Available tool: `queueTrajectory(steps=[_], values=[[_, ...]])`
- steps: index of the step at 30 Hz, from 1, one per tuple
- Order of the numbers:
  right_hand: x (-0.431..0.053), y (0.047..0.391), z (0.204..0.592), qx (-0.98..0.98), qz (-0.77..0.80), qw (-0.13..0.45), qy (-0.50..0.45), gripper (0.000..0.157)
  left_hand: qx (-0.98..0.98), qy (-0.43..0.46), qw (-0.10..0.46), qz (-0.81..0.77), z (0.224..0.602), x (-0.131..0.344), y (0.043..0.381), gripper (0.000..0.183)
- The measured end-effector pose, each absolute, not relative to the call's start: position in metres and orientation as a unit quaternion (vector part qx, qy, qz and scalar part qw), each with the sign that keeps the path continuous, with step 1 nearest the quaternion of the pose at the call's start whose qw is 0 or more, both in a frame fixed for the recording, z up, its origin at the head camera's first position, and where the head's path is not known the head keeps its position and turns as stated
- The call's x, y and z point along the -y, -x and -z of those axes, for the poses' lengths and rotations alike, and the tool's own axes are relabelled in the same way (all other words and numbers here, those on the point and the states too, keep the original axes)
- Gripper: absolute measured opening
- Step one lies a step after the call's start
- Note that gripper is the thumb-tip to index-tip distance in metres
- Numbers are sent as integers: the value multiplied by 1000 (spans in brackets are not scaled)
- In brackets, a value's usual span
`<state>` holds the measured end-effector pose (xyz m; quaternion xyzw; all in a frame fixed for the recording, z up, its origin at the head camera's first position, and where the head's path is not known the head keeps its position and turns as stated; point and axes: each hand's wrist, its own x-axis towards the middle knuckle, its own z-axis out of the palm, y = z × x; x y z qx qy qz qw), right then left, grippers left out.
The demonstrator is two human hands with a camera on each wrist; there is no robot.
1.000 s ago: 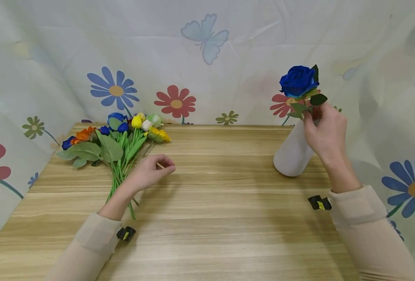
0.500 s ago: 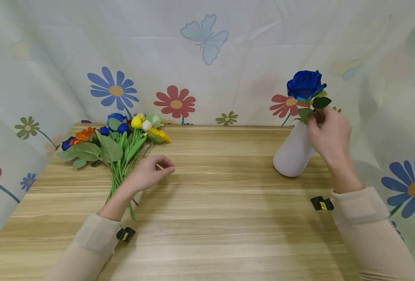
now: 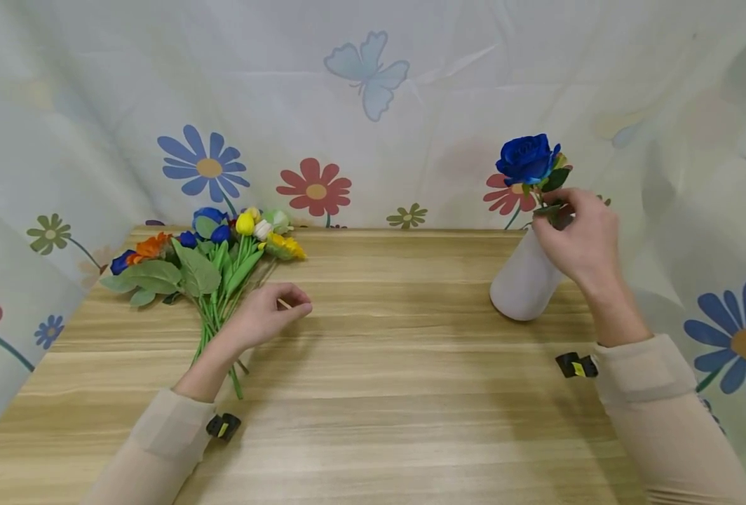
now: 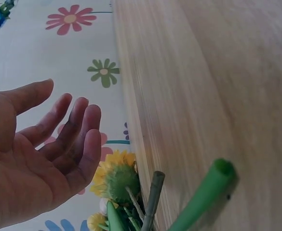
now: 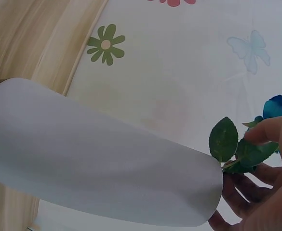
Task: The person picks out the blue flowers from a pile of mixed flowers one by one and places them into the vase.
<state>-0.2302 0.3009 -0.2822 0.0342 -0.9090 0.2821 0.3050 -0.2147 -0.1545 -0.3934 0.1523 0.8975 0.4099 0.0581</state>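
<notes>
A blue artificial rose (image 3: 527, 160) rises from the mouth of a white vase (image 3: 524, 280) at the right of the table. My right hand (image 3: 581, 235) pinches it just above the rim, at the leafy part of its stem. Green leaves (image 5: 223, 139) stick out at the vase mouth in the right wrist view, and the lower stem is hidden inside. My left hand (image 3: 268, 312) hovers at the left with fingers loosely curled and nothing in them. Beneath and beside it lies a bunch of artificial flowers (image 3: 199, 273), with green stems pointing toward me.
The flower bunch includes a yellow sunflower (image 4: 116, 175), a yellow tulip (image 3: 245, 224) and an orange flower (image 3: 150, 247). A wooden table (image 3: 398, 393) ends at the back against a white curtain (image 3: 449, 91) printed with flowers and a butterfly. Small black cameras sit at both wrists.
The rose first shifted right, then back left, and its bloom now sits a little lower over the vase. My right hand moved along with it. The left hand has stayed in place.
</notes>
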Motion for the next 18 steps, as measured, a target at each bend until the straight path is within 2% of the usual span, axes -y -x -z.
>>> queueTrajectory(steps=[11, 18], values=[[-305, 237, 285, 896, -256, 359, -46, 25, -896, -153, 57, -413, 395, 158, 217, 15], [-311, 241, 287, 902, -237, 357, -56, 24, -896, -154, 53, -413, 397, 160, 216, 16]])
